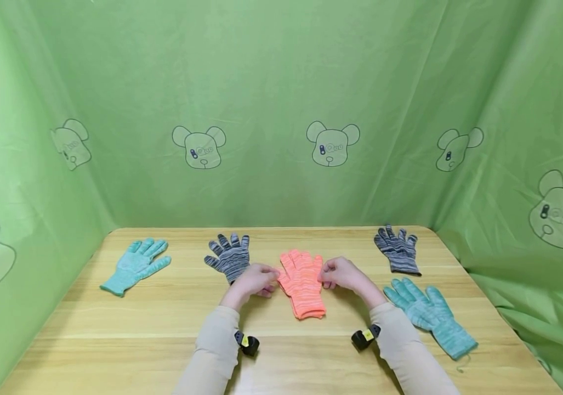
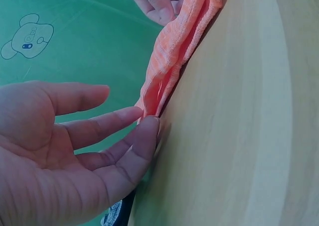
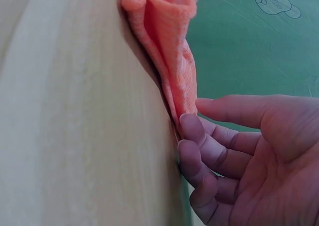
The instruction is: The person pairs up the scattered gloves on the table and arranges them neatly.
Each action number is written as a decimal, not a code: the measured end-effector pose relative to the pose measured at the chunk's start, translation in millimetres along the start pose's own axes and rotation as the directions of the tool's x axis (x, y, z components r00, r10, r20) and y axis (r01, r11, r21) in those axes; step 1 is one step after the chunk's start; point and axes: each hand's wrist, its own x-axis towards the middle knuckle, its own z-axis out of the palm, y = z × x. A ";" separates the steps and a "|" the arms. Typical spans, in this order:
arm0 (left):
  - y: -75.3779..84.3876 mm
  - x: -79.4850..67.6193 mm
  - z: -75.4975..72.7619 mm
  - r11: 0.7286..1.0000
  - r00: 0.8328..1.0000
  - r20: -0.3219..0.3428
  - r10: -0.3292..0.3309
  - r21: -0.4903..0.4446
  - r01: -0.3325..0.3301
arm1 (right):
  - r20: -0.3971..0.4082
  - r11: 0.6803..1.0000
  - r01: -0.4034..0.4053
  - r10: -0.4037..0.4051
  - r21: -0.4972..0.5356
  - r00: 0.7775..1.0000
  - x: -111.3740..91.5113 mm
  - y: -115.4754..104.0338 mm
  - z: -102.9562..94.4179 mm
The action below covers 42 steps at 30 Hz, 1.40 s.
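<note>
An orange knit glove (image 1: pixel 305 282) lies palm-flat between both hands, fingers pointing away and cuff toward me. In the right wrist view its cuff (image 3: pixel 177 9) gapes a little, with another orange layer beneath. At the left side of the glove, the left hand (image 1: pixel 257 280) pinches the edge between fingertips (image 2: pixel 145 129). My right hand (image 1: pixel 342 272) holds the opposite edge, its thumb and fingertips (image 3: pixel 192 129) against the fabric and the other fingers curled. Just beyond the left hand lies a dark grey striped glove (image 1: pixel 232 257), its cuff partly hidden by that hand.
Left on the wooden table (image 1: pixel 138 345) lies a teal glove (image 1: pixel 138 264). Another dark grey striped glove (image 1: pixel 398 250) lies at the back right. Nearer, a second teal glove (image 1: pixel 434 315) sits beside the right forearm. Green curtains (image 1: pixel 271 71) enclose the table's back and sides.
</note>
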 end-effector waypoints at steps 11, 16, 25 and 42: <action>-1.1 2.0 0.5 0.998 0.999 0.012 0.037 0.048 -0.037 | 0.003 0.999 0.030 -0.030 0.024 1.000 -0.1 0.7 0.3; -0.9 2.2 1.3 0.998 0.998 0.033 0.046 0.051 -0.048 | 0.013 1.000 0.022 -0.022 0.004 1.000 0.3 1.6 0.5; -1.6 4.0 4.4 0.996 0.997 0.062 0.054 0.069 -0.058 | 0.035 1.000 0.017 -0.017 -0.005 0.999 0.0 1.9 -0.8; -1.3 1.8 7.4 0.969 0.981 0.153 0.117 0.199 -0.146 | 0.026 1.000 0.014 -0.014 -0.003 1.000 0.3 1.4 0.6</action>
